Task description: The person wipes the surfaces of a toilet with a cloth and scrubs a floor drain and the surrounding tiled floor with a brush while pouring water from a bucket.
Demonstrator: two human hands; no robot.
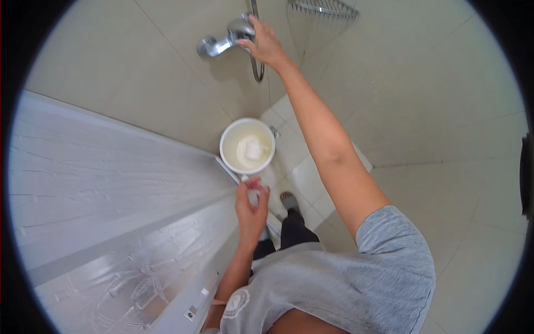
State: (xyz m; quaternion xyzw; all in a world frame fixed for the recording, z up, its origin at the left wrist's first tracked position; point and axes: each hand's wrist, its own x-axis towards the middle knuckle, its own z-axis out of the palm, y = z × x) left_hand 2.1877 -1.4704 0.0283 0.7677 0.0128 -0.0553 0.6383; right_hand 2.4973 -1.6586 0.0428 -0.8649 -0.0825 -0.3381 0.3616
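Observation:
At the top, my right arm is stretched out to a chrome shower faucet point(221, 45) on the tiled wall. My right hand point(268, 47) closes round the faucet's right part, thumb below and fingers above; its lever is mostly hidden. Below the faucet stands a round white bucket point(224, 149) with a small white piece point(254, 149) in the bottom, perhaps in some liquid. Just in front of the bucket's near rim is my left hand point(251, 214), fingers curled toward the thumb. Something whitish shows between them, too unclear to name.
A shower door with a patterned, glossy panel point(105, 167) fills the left side. The faucet hose point(258, 72) hangs down beside the wall. A wire corner rack point(325, 8) is at the top. My foot in a grey slipper point(289, 200) stands on the tiled floor point(306, 178).

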